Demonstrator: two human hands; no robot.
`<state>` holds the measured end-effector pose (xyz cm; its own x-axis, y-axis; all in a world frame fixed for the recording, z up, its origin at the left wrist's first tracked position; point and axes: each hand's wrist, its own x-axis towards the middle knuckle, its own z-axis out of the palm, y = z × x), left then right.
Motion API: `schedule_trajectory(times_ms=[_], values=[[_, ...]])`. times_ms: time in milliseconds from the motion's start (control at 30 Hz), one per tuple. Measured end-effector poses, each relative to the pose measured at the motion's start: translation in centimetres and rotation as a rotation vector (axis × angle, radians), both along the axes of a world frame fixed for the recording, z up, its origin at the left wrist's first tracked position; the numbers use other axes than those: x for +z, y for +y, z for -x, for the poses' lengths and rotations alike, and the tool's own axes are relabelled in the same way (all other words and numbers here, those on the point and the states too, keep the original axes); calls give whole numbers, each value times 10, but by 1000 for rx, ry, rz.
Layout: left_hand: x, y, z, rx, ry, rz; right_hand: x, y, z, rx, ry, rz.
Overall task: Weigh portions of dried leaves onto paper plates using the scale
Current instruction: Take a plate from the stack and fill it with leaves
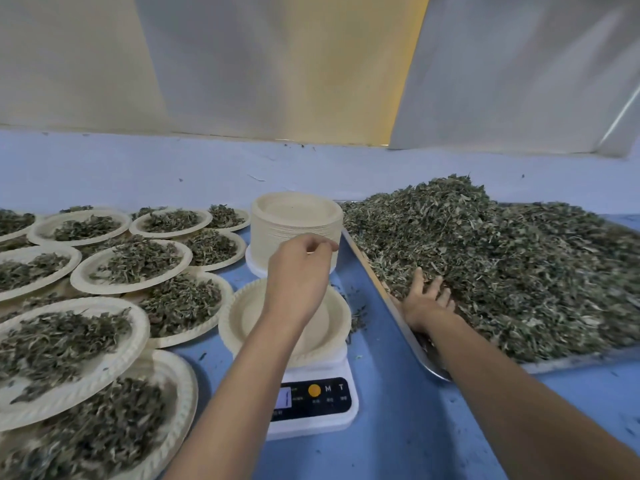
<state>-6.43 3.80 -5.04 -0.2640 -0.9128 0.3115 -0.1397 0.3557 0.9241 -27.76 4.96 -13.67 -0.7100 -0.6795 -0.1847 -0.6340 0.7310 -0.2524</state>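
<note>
Many filled plates (131, 265) lay left of the scale (313, 401). An empty plate (242, 323) sat on it, and a big leaf pile (502, 265) lay unweighed to its right. The right grip (427, 299) dug straight-fingered into those leaves. The left grip (301, 268) curled at the plate stack (294, 220) behind the scale, but I could not tell whether it held anything. The tabletop (398, 410) was blue, with pale sheets (242, 64) beyond.

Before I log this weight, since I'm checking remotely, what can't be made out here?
Head view:
- Scale display: too small, blurred; reading illegible.
- Right hand fingertips: buried in dried leaves.
- Left hand: whether it pinches a plate from the stack, unclear.
- Filled plates: cut off by left edge.
</note>
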Motion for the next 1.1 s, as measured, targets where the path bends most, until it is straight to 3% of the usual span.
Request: schedule_trajectory(times_ms=[167,233,333,567,667,833,1000,1100], values=[[-2,-4,10,-2,30,1,-3,-23,10,148,19,345],[-3,-7,13,-3,29,1,-3,-33,14,219,120,407],[-6,-13,18,-9,7,11,-12,-45,22,282,302,309],[-10,-17,23,-29,-1,-5,-14,-68,42,528,171,164],[-11,-18,22,-39,5,-21,-16,-66,40,485,168,272],[-10,-18,20,-35,26,-34,-13,-58,35,443,406,391],[-7,-18,18,-37,39,-30,-12,-58,35,471,321,189],[-7,-18,17,-39,43,-38,-10,-60,31,447,318,216]])
